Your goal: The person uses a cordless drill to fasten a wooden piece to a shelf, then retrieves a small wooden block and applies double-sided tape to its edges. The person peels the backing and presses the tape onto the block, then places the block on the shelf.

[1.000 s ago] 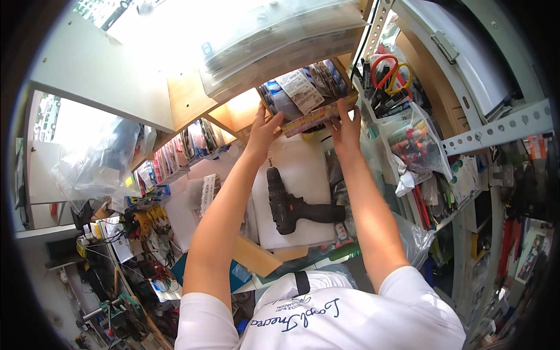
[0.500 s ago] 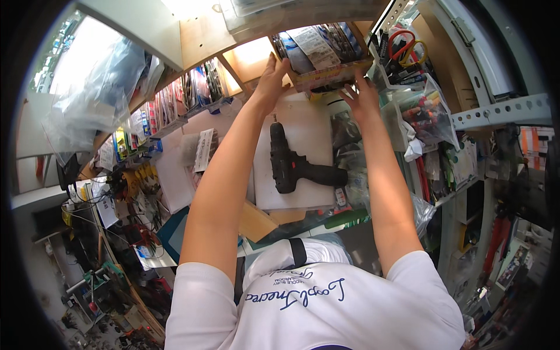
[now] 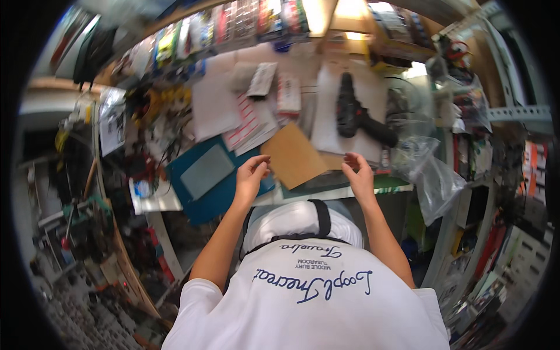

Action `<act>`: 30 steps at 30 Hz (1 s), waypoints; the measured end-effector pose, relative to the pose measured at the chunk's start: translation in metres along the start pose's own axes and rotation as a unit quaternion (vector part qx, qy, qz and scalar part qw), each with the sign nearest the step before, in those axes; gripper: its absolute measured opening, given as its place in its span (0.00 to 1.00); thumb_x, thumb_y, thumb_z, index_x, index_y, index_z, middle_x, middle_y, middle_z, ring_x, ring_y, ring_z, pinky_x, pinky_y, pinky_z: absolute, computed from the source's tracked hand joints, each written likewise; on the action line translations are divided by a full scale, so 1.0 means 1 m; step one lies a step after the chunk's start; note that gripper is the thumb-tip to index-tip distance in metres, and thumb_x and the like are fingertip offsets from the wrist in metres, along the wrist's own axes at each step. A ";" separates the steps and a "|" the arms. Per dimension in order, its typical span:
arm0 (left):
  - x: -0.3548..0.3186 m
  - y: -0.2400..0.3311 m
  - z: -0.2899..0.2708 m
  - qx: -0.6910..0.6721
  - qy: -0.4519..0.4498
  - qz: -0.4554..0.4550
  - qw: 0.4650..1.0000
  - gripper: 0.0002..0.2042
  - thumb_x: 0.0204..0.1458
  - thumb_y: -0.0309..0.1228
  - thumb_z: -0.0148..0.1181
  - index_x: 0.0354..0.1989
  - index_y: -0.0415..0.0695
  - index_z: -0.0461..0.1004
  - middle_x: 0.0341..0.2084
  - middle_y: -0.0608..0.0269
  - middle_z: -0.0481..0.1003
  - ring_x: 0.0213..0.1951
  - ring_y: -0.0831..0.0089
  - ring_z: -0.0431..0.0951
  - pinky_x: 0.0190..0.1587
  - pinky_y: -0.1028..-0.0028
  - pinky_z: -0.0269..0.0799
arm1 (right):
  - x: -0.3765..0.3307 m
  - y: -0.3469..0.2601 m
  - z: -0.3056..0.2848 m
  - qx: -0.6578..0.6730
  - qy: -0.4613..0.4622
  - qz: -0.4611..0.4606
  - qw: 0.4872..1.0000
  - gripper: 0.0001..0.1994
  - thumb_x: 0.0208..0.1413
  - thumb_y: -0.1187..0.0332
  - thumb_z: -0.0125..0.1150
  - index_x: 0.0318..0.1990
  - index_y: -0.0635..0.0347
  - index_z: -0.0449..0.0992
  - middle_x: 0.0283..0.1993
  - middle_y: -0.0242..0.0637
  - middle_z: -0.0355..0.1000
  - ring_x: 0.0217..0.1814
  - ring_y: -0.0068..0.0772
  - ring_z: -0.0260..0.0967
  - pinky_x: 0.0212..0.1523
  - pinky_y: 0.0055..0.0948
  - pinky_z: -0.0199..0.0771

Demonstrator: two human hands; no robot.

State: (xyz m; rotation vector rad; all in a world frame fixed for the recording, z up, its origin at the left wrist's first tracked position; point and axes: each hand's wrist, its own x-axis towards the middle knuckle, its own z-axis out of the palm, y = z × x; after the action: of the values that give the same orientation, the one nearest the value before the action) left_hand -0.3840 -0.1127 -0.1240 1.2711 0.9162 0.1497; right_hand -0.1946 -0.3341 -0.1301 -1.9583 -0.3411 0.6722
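My left hand (image 3: 251,179) hangs over the bench's front edge, holding nothing, its fingers loosely bent. It is between a teal mat (image 3: 214,203) with a grey rectangular sheet (image 3: 207,171) on it and a tan rectangular board (image 3: 294,155). My right hand (image 3: 359,177) is to the right of that board, empty, with thumb and fingers apart. Beyond it a black cordless drill (image 3: 349,111) lies on its side on a white sheet (image 3: 324,125). A box of packets (image 3: 402,55) sits in the shelf compartment at the far right, away from both hands.
White papers and small boxes (image 3: 289,93) lie left of the drill. Clear plastic bags (image 3: 438,181) hang over the bench's right front. Packed packets (image 3: 236,22) line the shelf at the back. A perforated metal bar (image 3: 518,113) juts in from the right.
Both hands have let go of the packet box at the shelf and drawn back toward my body. The view has turned left and down, showing more of the tan board and teal mat.
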 end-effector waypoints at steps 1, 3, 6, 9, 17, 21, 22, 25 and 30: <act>-0.017 -0.008 -0.020 0.007 0.005 0.003 1.000 0.13 0.55 0.30 0.50 0.46 0.38 0.71 0.37 0.62 0.74 0.34 0.79 0.73 0.38 0.79 0.70 | -0.006 -0.003 0.016 -0.049 0.008 -0.003 0.999 0.20 0.48 0.68 0.61 0.49 0.66 0.68 0.44 0.43 0.71 0.45 0.33 0.70 0.47 0.29 0.68; -0.041 -0.022 -0.055 0.041 0.009 -0.044 0.998 0.13 0.55 0.30 0.49 0.46 0.38 0.72 0.37 0.61 0.74 0.34 0.78 0.72 0.38 0.78 0.70 | -0.009 0.018 0.044 -0.112 0.019 -0.008 0.993 0.24 0.45 0.65 0.64 0.50 0.66 0.67 0.43 0.44 0.68 0.41 0.36 0.68 0.45 0.31 0.67; -0.066 -0.044 -0.099 0.059 0.006 -0.061 0.996 0.12 0.55 0.29 0.50 0.46 0.38 0.72 0.37 0.61 0.75 0.34 0.78 0.72 0.39 0.78 0.69 | -0.014 0.019 0.073 -0.168 0.104 -0.022 0.980 0.25 0.45 0.65 0.66 0.50 0.65 0.66 0.44 0.43 0.64 0.41 0.36 0.65 0.45 0.31 0.66; -0.070 -0.056 -0.133 0.084 0.001 -0.038 0.996 0.12 0.55 0.28 0.50 0.45 0.38 0.72 0.37 0.59 0.75 0.34 0.78 0.72 0.38 0.79 0.68 | -0.008 0.033 0.081 -0.166 0.154 -0.019 0.974 0.25 0.44 0.65 0.67 0.50 0.65 0.67 0.48 0.44 0.61 0.49 0.37 0.64 0.48 0.31 0.66; -0.046 -0.051 -0.175 0.085 0.005 -0.007 0.996 0.13 0.52 0.29 0.51 0.44 0.36 0.73 0.34 0.56 0.76 0.33 0.72 0.75 0.38 0.74 0.70 | -0.005 -0.002 0.103 -0.331 0.161 -0.026 0.929 0.25 0.38 0.65 0.70 0.46 0.58 0.70 0.48 0.41 0.63 0.52 0.46 0.62 0.52 0.38 0.62; -0.027 -0.050 -0.183 0.161 0.005 0.016 0.987 0.13 0.53 0.30 0.51 0.45 0.38 0.73 0.35 0.56 0.76 0.35 0.71 0.75 0.40 0.74 0.70 | -0.009 0.002 0.099 -0.372 0.157 -0.007 0.915 0.23 0.37 0.65 0.70 0.44 0.58 0.70 0.44 0.40 0.66 0.51 0.45 0.62 0.49 0.39 0.62; -0.026 -0.053 -0.185 0.182 0.004 0.019 0.983 0.13 0.53 0.30 0.51 0.45 0.38 0.72 0.36 0.57 0.76 0.36 0.72 0.75 0.41 0.74 0.70 | -0.012 -0.001 0.099 -0.382 0.153 -0.009 0.911 0.22 0.37 0.65 0.70 0.42 0.59 0.71 0.43 0.41 0.67 0.49 0.45 0.63 0.48 0.39 0.63; -0.029 -0.063 -0.193 0.188 0.026 0.021 0.982 0.13 0.53 0.31 0.52 0.45 0.38 0.73 0.36 0.56 0.76 0.36 0.69 0.76 0.41 0.74 0.70 | -0.004 0.009 0.090 -0.322 0.118 -0.003 0.939 0.19 0.39 0.64 0.69 0.39 0.62 0.72 0.36 0.38 0.68 0.38 0.37 0.65 0.41 0.32 0.66; -0.040 -0.079 -0.204 0.183 0.099 0.021 0.978 0.11 0.52 0.29 0.52 0.41 0.40 0.74 0.37 0.55 0.74 0.36 0.65 0.75 0.40 0.71 0.69 | -0.024 -0.024 0.078 -0.131 0.029 0.080 0.988 0.12 0.48 0.65 0.65 0.33 0.66 0.73 0.24 0.25 0.63 0.22 0.15 0.58 0.25 0.16 0.61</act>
State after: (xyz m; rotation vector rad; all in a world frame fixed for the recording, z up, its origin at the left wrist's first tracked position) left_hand -0.5740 -0.0087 -0.1734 1.6381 1.1242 0.1472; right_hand -0.2593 -0.2781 -0.1283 -2.2690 -0.2487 0.6998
